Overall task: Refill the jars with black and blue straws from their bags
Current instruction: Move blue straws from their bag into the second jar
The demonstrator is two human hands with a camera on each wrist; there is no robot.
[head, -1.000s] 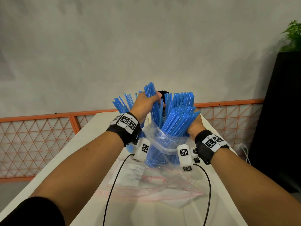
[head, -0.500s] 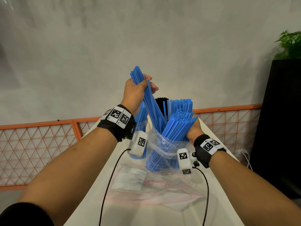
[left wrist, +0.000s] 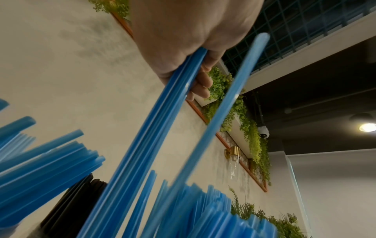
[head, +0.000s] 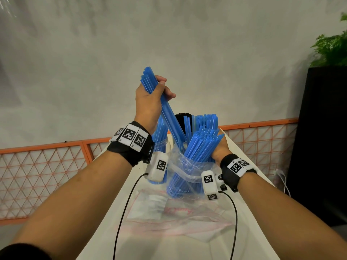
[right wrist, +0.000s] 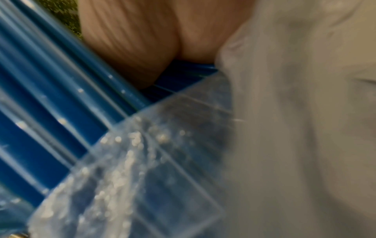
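Observation:
My left hand (head: 154, 96) grips a small bunch of blue straws (head: 165, 111), raised high with the lower ends still inside the clear plastic bag (head: 180, 162). The left wrist view shows that bunch (left wrist: 154, 122) running down from my curled fingers (left wrist: 200, 83), with one loose straw (left wrist: 219, 119) beside it. My right hand (head: 221, 147) holds the bag and its blue straws (head: 199, 145) upright on the table; its fingers are hidden behind them. A jar of blue straws (head: 159, 141) stands behind my left wrist. Black straws (head: 181, 122) stand further back.
An empty clear bag with red print (head: 169, 211) lies flat on the white table (head: 187, 246) in front of me. An orange lattice fence (head: 47, 175) runs behind the table. A black cabinet (head: 319, 147) with a plant stands at the right.
My left hand has risen from the top of the straws, drawing a bunch of blue straws upward out of the bag. The right hand has stayed on the bag.

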